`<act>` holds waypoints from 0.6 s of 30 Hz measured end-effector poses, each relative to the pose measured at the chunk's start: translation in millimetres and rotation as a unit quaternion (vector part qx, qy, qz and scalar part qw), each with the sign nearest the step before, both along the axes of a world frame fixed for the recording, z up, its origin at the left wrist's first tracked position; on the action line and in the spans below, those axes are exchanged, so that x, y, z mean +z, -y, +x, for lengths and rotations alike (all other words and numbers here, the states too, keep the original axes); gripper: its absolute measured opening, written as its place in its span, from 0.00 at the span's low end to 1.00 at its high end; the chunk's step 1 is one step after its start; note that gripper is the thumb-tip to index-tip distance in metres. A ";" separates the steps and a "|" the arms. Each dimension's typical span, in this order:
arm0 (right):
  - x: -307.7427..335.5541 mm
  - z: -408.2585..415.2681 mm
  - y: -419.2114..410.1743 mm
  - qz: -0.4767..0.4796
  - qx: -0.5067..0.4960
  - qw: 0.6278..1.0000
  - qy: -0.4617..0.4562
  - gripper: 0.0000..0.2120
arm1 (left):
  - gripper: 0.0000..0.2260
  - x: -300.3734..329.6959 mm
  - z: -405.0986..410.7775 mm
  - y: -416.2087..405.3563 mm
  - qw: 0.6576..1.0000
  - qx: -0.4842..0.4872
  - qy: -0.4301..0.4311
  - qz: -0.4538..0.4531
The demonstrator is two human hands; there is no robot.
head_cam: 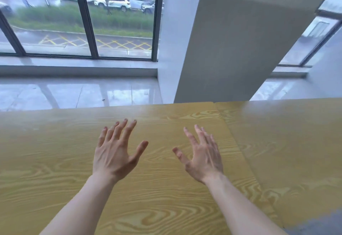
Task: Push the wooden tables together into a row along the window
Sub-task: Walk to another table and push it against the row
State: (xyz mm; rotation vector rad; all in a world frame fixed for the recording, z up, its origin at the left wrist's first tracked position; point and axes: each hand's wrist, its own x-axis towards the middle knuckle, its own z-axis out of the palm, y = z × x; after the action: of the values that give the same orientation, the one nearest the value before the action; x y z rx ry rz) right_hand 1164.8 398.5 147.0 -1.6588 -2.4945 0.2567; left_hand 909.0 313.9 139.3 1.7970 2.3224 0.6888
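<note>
Nearest the head camera, two bare forearms are seen reaching forward, cut off by the bottom edge. The left hand (115,153) and the right hand (202,158) are both held wide with fingers spread, gripping nothing; whether the palms touch the wood below cannot be told. Under them lies the near wooden table (55,170), its left side and near edge cut off by the frame. A second wooden table (288,142) is set flush against its right side, a thin seam running between them; its right end is out of view. Beyond the far edges a strip of glossy floor (74,92) is left open before the window (118,18). A grey pillar (231,49) stands behind the seam. Table legs are hidden.
</note>
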 end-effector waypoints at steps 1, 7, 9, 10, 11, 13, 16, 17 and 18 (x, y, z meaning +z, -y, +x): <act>3.1 -4.7 -10.3 0.004 -0.004 1.000 0.000 0.41 | 0.38 4.7 -4.3 -13.3 1.000 -0.006 -0.004 0.002; 5.2 -20.3 -73.3 -0.011 -0.014 1.000 -0.001 0.42 | 0.38 7.5 -12.3 -90.0 1.000 -0.015 -0.007 -0.010; -2.9 -20.5 -103.0 -0.021 -0.012 1.000 0.004 0.42 | 0.38 -1.8 -10.0 -120.5 1.000 -0.015 -0.007 -0.020; -8.0 -20.0 -118.8 -0.025 -0.008 1.000 0.008 0.42 | 0.38 -7.6 -7.9 -135.9 0.999 -0.016 -0.009 -0.028; -14.1 -18.8 -135.3 -0.029 -0.005 1.000 0.009 0.42 | 0.38 -14.7 -5.0 -150.9 0.999 -0.014 -0.011 -0.036; -27.2 -15.7 -171.3 -0.038 0.001 0.999 0.012 0.42 | 0.37 -30.7 2.8 -183.3 0.999 -0.011 -0.013 -0.048; -49.2 -10.3 -225.3 -0.050 0.005 0.999 0.013 0.41 | 0.38 -56.9 18.1 -236.5 0.997 -0.014 -0.008 -0.073; -57.2 -9.0 -242.1 -0.054 0.005 0.998 0.015 0.41 | 0.38 -65.2 24.3 -254.4 0.997 -0.014 -0.008 -0.080; -66.3 -8.7 -258.2 -0.058 0.007 0.998 0.018 0.42 | 0.38 -73.7 29.9 -270.9 0.996 -0.015 -0.007 -0.084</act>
State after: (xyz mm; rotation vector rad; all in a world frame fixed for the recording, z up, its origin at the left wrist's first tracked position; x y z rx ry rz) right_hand 1156.1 656.7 80.7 -1.7038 -2.5623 0.3835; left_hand 938.9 584.8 65.6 1.7641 2.2800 0.4629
